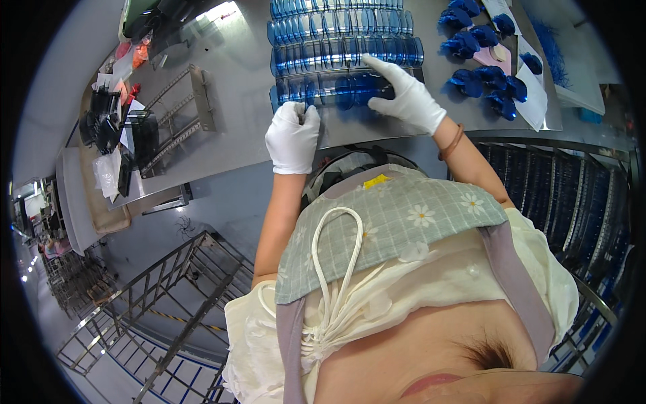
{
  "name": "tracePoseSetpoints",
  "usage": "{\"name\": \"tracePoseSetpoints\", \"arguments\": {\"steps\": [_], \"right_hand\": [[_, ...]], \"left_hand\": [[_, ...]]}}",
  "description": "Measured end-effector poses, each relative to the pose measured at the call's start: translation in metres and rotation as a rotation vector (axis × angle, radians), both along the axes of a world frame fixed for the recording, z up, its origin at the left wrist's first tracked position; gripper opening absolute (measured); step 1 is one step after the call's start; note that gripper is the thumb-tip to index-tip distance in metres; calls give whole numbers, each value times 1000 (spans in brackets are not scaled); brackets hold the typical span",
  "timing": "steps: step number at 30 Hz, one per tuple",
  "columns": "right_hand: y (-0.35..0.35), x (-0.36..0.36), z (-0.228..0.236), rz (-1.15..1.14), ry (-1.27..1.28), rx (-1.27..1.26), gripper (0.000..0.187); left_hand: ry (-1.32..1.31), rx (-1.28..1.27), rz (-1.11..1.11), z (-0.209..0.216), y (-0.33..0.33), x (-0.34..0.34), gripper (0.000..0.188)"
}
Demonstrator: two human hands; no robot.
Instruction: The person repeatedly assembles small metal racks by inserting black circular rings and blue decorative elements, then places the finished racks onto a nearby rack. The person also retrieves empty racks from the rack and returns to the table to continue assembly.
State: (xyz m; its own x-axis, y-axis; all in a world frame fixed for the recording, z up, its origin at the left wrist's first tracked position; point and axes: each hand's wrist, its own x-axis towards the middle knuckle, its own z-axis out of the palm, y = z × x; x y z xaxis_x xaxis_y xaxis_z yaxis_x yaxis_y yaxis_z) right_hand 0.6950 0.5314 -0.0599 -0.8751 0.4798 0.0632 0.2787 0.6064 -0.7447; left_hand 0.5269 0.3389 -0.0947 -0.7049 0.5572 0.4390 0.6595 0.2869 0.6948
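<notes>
Rows of clear blue curved pieces, like lenses [346, 55], stand on edge close together in racks on the metal table. The nearest row [346, 91] holds them more loosely, with gaps between some. At this row's left end my left hand [293, 138], in a white glove, is closed with thumb and fingertips together; what they pinch, if anything, is hidden. My right hand [407, 97], also white-gloved, is over the row's right end. Its thumb and index finger are spread wide, and no piece shows gripped between them.
Dark blue lens stacks [491, 84] lie at the right on white papers [531, 97]. An unfilled metal rack frame [178, 121] lies left on the table [235, 101]. Dark pieces and plastic bags clutter the far left. Below stand a metal cart [182, 303] and, at right, a loaded rack [552, 195].
</notes>
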Motion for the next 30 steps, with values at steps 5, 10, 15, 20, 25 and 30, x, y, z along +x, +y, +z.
{"name": "tracePoseSetpoints", "arguments": {"steps": [5,10,15,20,25,30], "right_hand": [[31,37,-2,-11,0,-94,81],[42,49,-5,6,83,-131,73],[45,44,-12,-13,111,61,70],[65,66,3,-326,399,-496,49],[37,84,35,-203,435,-663,58],[-19,71,48,73,331,-602,39]], "left_hand": [[-24,-174,-16,6,5,1,20],[-6,-429,-34,34,18,4,20],[30,-796,-106,59,55,0,31],[59,-1087,-203,91,69,-18,40],[33,-1046,-200,124,61,12,38],[447,-30,-860,100,80,73,48]]}}
